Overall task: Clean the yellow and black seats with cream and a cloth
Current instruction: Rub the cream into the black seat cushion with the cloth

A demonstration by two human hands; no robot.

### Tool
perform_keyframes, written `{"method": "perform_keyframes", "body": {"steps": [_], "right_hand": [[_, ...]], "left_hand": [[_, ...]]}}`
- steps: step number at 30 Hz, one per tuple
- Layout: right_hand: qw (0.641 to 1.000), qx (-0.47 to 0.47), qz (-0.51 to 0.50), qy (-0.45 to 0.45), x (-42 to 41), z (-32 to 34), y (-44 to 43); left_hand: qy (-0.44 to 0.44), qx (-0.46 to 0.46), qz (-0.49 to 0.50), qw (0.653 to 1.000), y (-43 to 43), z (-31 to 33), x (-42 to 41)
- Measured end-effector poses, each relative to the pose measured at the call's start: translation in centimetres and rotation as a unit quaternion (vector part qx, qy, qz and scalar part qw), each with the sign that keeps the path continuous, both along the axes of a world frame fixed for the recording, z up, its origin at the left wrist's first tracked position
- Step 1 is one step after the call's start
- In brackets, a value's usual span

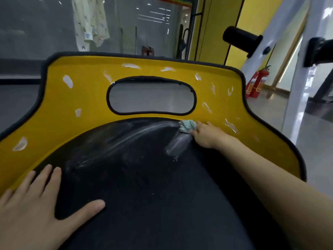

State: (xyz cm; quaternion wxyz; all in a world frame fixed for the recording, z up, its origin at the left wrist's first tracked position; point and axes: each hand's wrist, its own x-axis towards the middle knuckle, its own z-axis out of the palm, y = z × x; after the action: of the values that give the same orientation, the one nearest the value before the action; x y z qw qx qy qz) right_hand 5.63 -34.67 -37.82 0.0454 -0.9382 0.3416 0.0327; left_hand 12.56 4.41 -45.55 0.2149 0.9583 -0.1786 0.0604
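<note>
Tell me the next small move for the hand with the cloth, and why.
Probably slide the cloth right, onto the nearest cream dab on the yellow panel. The right hand holds it at the seam; streaks on the black pad are already spread, while the yellow's dabs lie unwiped. The left hand rests flat, bracing.

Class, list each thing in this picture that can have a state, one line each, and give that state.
Cloth, bunched, at the black-yellow border.
Right hand, holds the cloth.
Left hand, flat on the black pad.
Black pad, streaked with smeared cream.
Yellow pad, dotted with unwiped dabs.
</note>
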Motion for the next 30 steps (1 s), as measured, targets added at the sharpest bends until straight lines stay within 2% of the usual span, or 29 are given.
{"method": "perform_keyframes", "body": {"steps": [2,5,6,8,10,13,17,21,24,27,28,30], "right_hand": [[0.998,-0.023,0.064,0.013,-0.6,-1.2,2.6],[0.971,-0.017,0.236,-0.042,-3.2,-2.5,8.0],[0.968,-0.001,0.248,-0.038,-3.8,-2.6,8.4],[0.981,0.017,0.191,-0.032,-3.7,-1.9,5.8],[0.996,0.024,0.087,-0.017,-3.1,-1.0,2.2],[0.999,0.015,0.024,-0.019,-3.1,-0.7,-0.8],[0.996,-0.012,0.056,-0.074,-6.3,-1.0,2.6],[0.977,0.0,0.201,-0.075,-7.7,-1.7,6.7],[0.993,-0.013,0.113,-0.044,-5.1,-0.9,2.8],[0.998,-0.029,0.013,-0.059,-3.4,-0.8,0.9],[0.996,-0.042,0.029,-0.067,-3.4,-1.3,1.9],[0.986,-0.025,0.14,-0.088,-4.6,-2.2,5.6]], "left_hand": [[0.091,0.003,0.0,0.996,-0.6,0.6,-0.5],[0.096,0.06,-0.015,0.993,-0.8,1.0,-0.2],[0.097,0.1,-0.025,0.99,-1.3,1.9,-0.4],[0.077,0.186,-0.062,0.978,-2.8,3.8,-0.9],[0.088,0.245,-0.121,0.958,-4.5,6.0,-1.3],[0.109,0.253,-0.176,0.945,-6.4,7.8,-0.7],[0.123,0.225,-0.212,0.943,-8.9,7.5,0.0],[0.116,0.216,-0.231,0.942,-9.3,6.5,-0.1],[0.093,0.209,-0.23,0.946,-8.8,5.8,-0.2],[0.076,0.197,-0.236,0.949,-8.6,5.4,-0.3],[0.077,0.193,-0.235,0.95,-8.5,5.4,-0.3],[0.083,0.189,-0.23,0.951,-8.5,5.4,-0.4]]}}
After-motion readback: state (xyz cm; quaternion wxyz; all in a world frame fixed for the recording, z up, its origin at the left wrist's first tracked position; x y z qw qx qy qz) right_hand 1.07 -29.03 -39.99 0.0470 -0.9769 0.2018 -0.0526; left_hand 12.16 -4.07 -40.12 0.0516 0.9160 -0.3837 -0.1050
